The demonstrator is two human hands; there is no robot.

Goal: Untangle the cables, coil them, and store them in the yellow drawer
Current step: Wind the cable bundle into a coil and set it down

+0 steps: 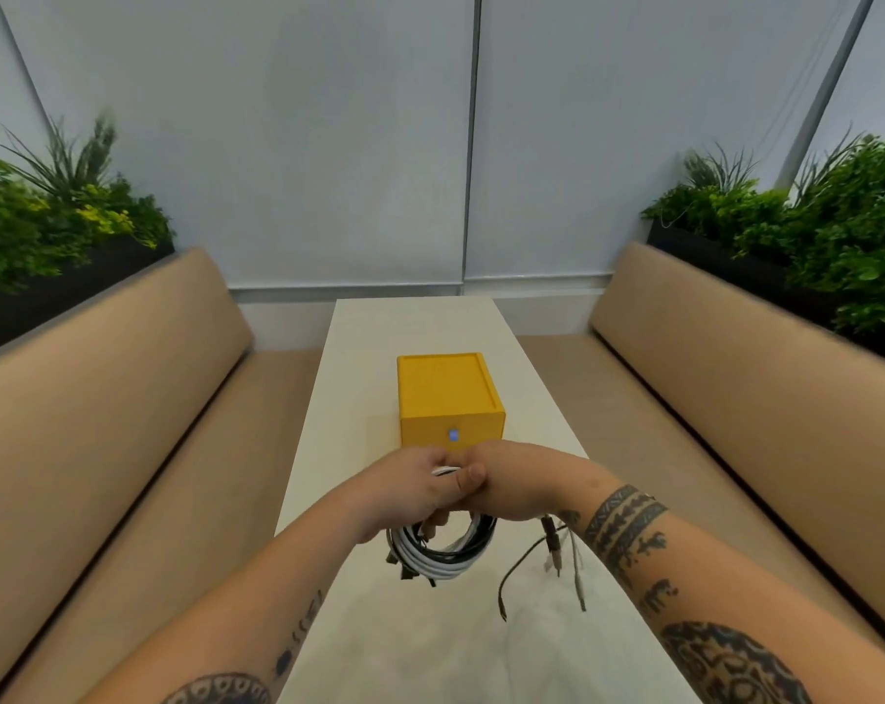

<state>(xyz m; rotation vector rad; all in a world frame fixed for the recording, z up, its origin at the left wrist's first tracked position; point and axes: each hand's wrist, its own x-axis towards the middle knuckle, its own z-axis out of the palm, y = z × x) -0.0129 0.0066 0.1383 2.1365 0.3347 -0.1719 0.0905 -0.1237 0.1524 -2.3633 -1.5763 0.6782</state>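
With left hand (415,492) curled round coil of black and white cables (443,553), thumb on top; right hand (514,487) butted against it, grip hidden, cannot tell. Over pale table (430,663), loose cable ends (552,551) dangling under right wrist. Just beyond, closed yellow drawer box (450,393). Tan benches (100,424) either side.

Bare arms, plenty of ink: the right forearm (633,546) shows black patterned bands, small dark figures and a big ornate piece at lower right, the left forearm (298,617) small marks and a scalloped design.
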